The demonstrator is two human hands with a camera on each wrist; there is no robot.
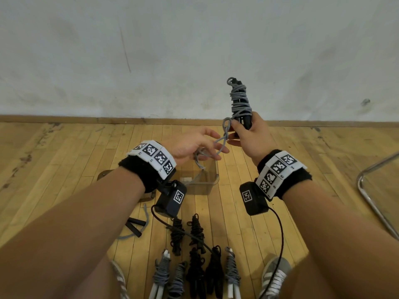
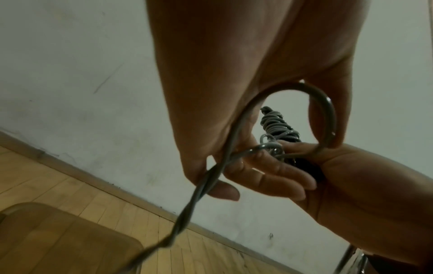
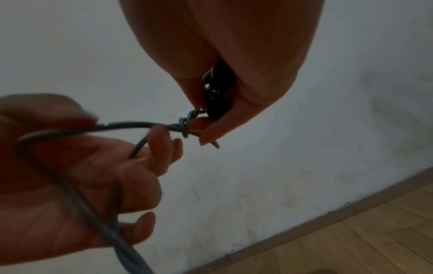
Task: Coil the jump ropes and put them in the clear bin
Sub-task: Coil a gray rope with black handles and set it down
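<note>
A clear bin (image 1: 210, 180), square with rounded corners, is seen on the wooden plank floor (image 1: 269, 169) below the hands; its contents cannot be told. A grey jump rope (image 1: 239, 102), its glossy cord wound in tight turns around black handles, is gripped upright by the right hand (image 1: 248, 137), fingers curled round the handles. The twisted tail loop of the same cord is hooked over the loosely curled fingers of the left hand (image 1: 194, 145). Coiled black and grey rope bundles (image 1: 195, 266) are laid on the floor near the feet, outside the bin.
</note>
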